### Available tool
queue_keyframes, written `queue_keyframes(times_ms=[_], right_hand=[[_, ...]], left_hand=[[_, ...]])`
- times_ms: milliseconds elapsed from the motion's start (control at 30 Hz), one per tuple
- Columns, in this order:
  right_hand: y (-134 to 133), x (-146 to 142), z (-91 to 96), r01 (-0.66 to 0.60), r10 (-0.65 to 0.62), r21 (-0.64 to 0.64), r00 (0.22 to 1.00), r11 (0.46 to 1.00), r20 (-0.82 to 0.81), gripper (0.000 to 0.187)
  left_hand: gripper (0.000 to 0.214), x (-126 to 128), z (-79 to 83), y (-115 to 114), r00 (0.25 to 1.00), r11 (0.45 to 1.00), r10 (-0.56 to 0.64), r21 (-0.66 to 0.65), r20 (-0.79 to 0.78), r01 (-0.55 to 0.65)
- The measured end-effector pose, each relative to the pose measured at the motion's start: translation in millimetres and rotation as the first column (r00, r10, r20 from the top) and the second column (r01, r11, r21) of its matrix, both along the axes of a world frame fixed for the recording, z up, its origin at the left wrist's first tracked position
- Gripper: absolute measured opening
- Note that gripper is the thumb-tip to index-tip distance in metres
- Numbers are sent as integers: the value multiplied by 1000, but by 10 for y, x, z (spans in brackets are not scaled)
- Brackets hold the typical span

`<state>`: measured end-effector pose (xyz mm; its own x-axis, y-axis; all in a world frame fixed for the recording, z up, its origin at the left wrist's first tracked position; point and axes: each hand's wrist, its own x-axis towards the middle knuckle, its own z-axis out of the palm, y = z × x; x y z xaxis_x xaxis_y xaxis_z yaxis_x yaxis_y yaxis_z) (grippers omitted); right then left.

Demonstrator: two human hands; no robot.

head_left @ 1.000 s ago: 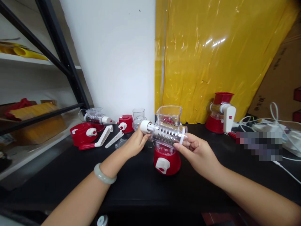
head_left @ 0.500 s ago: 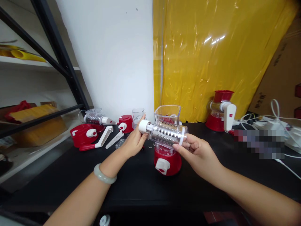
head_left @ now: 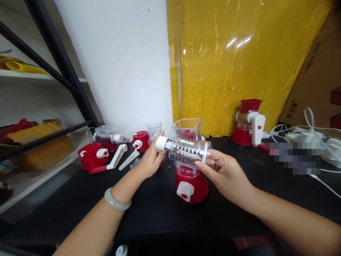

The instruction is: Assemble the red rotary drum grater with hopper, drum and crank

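Nearest, a pale bracelet [head_left: 117, 202] rings the wrist of the left hand [head_left: 149, 161], whose thumb and fingers are closed round the white collar [head_left: 161, 144] at 1 end of a metal drum [head_left: 186, 151]. The right hand [head_left: 227, 174] grips the other end beside a white ring [head_left: 205, 153]; whether it presses the drum itself or clear plastic around it, I cannot tell. Holding it at 2 ends probably keeps the drum from tipping. The drum lies nearly level, below the clear hopper [head_left: 178, 130] and above the red base [head_left: 197, 188], which stands on the black table [head_left: 149, 217], its wide foot likely there for steadiness. Farther left lie a loose red base [head_left: 92, 158] and a white crank [head_left: 117, 156], apart from the hands, perhaps to leave elbow room. Farther right, 1 assembled grater [head_left: 249, 117] stands upright near white cables [head_left: 309, 122]. Behind hangs a yellow sheet [head_left: 229, 71]
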<state>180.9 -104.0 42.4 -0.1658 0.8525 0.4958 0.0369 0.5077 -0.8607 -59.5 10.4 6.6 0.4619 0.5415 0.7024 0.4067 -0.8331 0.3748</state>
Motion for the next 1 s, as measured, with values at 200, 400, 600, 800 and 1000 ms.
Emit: queue_keyframes(times_ms=[200,400,600,800,1000], right_hand=[[7,-12,-14,-8,8,11,1000,1000,6,22],[-7,3,-49,63,-63,40,998,997,14,16],[10,11,-51,64,-64,26,998,998,22,13],[-33,-2,-29,139,-150,110,983,984,103,8],[-33,-2,-19,132,-148,138,982,982,114,8]], left_hand=[[71,-20,26,-5,1000,999,29,43,-2,-29],[66,11,33,-30,996,998,-24,-50,89,28],[61,-36,32,-27,998,997,-10,-78,69,15],[61,-36,70,-36,997,998,-55,-40,53,57],[60,-96,69,-22,991,988,-124,-87,59,129]])
